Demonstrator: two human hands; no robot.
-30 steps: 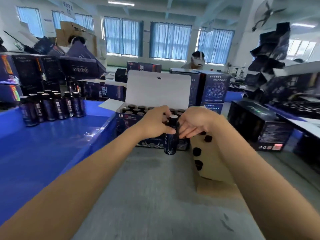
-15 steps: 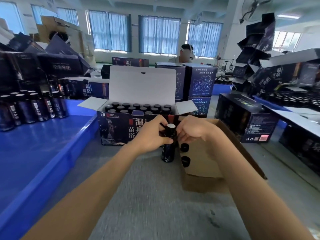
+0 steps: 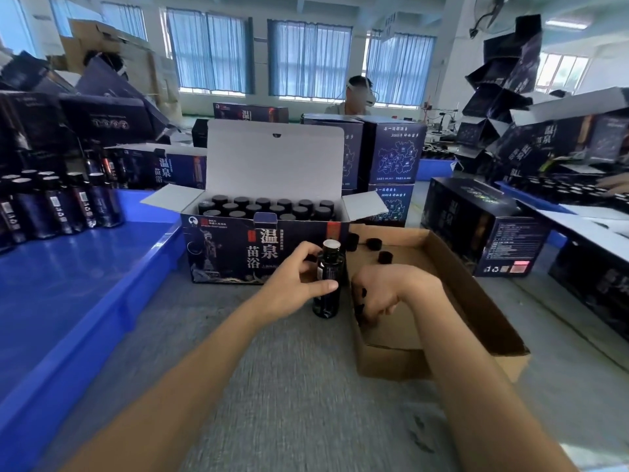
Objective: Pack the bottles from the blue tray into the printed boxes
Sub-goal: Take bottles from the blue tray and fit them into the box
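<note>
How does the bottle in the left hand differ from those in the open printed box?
The dark bottle in the left hand has a pale, uncapped top and stands outside; the bottles in the open printed box are black-capped, packed in rows. All are dark and upright.

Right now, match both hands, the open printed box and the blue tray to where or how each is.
1 left hand
2 right hand
3 printed box
4 blue tray

A lid up, capped bottles inside
B down in the brown cardboard box
C bottles standing at its far end
D grips an upright bottle

Pairs: 1-D, 2-B, 3-A, 4-C
</note>
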